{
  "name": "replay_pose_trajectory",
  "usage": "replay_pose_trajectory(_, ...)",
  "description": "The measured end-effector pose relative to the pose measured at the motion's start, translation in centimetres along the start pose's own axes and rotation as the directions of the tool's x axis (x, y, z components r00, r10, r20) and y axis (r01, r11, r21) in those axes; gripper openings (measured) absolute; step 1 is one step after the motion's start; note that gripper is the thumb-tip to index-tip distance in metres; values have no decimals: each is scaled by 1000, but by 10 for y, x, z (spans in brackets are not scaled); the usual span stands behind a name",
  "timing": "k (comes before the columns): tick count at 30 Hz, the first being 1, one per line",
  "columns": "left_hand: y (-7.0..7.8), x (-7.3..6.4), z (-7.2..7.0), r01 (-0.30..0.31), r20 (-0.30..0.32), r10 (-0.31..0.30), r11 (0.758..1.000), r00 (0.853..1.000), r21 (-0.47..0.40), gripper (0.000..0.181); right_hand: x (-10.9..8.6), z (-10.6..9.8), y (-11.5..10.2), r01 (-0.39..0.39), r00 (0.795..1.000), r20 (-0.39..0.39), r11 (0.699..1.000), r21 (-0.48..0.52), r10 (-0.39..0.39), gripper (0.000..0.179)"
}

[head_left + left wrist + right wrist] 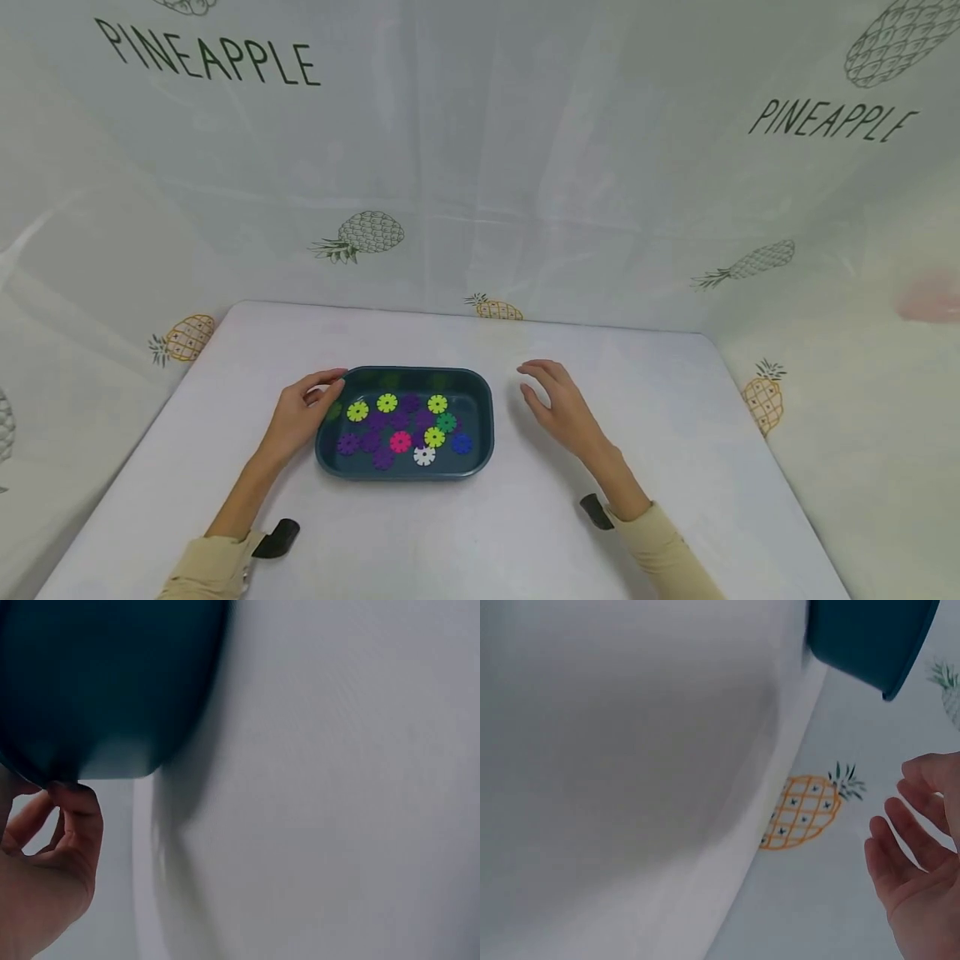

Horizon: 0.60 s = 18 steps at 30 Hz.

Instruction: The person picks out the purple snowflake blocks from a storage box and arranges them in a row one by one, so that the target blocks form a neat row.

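My left hand (295, 417) pinches the rim of a dark teal rectangular tray (375, 475) at its upper left corner; the left wrist view shows thumb and fingers (80, 804) meeting at that rim. Inside the tray lie several flower-shaped plastic discs, among them purple, yellow-green, a pink disc (401, 442), a white disc (424, 456), a green disc (446, 422) and a blue disc (462, 443). To the right of the tray, apart from it, my right hand (562, 408) hovers with relaxed, slightly bent fingers and holds nothing.
A white table (465, 542) carries the tray. Behind and around it hangs a pale curtain (525, 200) printed with pineapples and lettering. Black bands (277, 539) show at the wrists, below beige sleeves.
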<state>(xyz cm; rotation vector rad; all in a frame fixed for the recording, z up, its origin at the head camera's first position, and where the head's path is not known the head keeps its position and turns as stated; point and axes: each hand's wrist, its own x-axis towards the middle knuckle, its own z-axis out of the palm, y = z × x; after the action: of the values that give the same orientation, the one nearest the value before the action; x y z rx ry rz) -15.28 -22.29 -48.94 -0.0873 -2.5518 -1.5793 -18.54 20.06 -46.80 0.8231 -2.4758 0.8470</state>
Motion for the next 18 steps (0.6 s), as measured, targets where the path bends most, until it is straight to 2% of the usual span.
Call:
replay_pose_trajectory(5,2,0,0,56,38,-52,991,998,-119,45,6,10,-9,51,999,-11,998,37,-51,30)
replay_pose_trajectory(8,6,0,-1,123,57,-115,980,992,-158,49,10,14,-16,33,999,4,997,74,-33,29)
replay_pose_trajectory(14,13,3,-11,297,116,-281,941,953,-160,57,19,26,-35,-25,997,76,990,142,14,28)
replay_pose_trajectory(18,13,6,-13,359,150,-335,915,930,-184,63,25,35,-45,-10,995,100,981,195,-10,29)
